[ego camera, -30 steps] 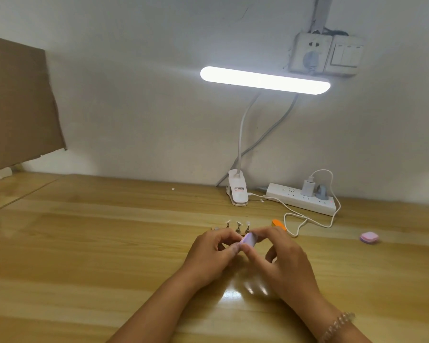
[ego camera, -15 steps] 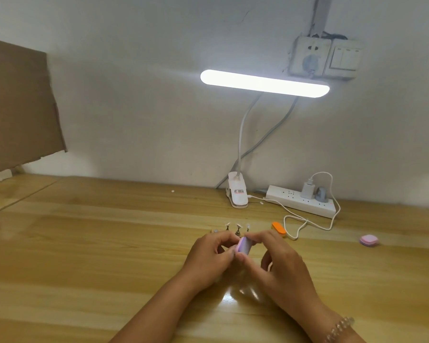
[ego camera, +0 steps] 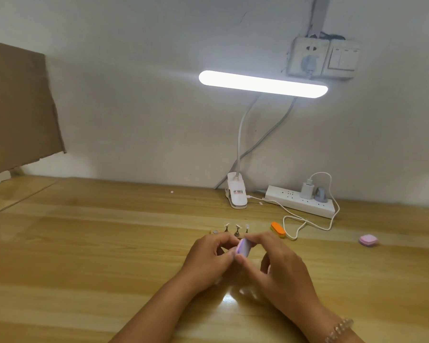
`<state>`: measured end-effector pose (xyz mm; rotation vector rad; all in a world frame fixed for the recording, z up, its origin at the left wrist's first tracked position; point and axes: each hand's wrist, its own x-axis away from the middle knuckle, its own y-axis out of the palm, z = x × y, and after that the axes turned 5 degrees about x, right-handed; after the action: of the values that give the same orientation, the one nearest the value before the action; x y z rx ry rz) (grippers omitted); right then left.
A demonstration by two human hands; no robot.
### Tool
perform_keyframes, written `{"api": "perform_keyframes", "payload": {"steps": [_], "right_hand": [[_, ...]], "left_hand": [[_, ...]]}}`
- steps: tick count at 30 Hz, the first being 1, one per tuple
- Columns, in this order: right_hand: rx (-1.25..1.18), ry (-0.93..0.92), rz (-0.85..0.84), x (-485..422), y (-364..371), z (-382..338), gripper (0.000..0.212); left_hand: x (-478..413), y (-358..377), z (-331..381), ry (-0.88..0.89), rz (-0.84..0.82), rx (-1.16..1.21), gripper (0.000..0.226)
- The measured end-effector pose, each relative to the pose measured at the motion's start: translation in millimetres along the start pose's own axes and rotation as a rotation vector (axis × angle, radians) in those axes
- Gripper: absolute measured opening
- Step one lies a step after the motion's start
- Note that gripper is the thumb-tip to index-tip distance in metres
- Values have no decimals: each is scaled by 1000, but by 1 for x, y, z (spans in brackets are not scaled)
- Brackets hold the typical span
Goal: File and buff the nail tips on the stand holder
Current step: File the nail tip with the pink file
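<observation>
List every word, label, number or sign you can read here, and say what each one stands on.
Nothing can be quoted as it reads.
Sticker on the lamp clip: a red line and a dark line of print, too blurred to read.
Power strip: no legible marking.
Wall switch: no text visible.
Purple buffer block, pinched by the right hand: no print visible.
</observation>
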<state>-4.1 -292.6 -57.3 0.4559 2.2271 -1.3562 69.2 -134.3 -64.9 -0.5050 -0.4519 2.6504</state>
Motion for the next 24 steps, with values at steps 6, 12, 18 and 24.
{"api": "perform_keyframes", "payload": {"steps": [6, 12, 18, 24], "right_hand": [[-5, 114, 69, -5, -1, 9, 27], [-41, 76, 32, -4, 1, 4, 31], [-25, 33, 12, 0, 1, 0, 33], [44, 82, 34, -2, 0, 5, 31]], "left_hand": [[1, 1, 1, 6, 10, 9, 12], [0, 0, 3, 7, -1, -7, 20], [0, 0, 2, -8, 8, 20, 21], [0, 1, 2, 9, 7, -1, 24]]}}
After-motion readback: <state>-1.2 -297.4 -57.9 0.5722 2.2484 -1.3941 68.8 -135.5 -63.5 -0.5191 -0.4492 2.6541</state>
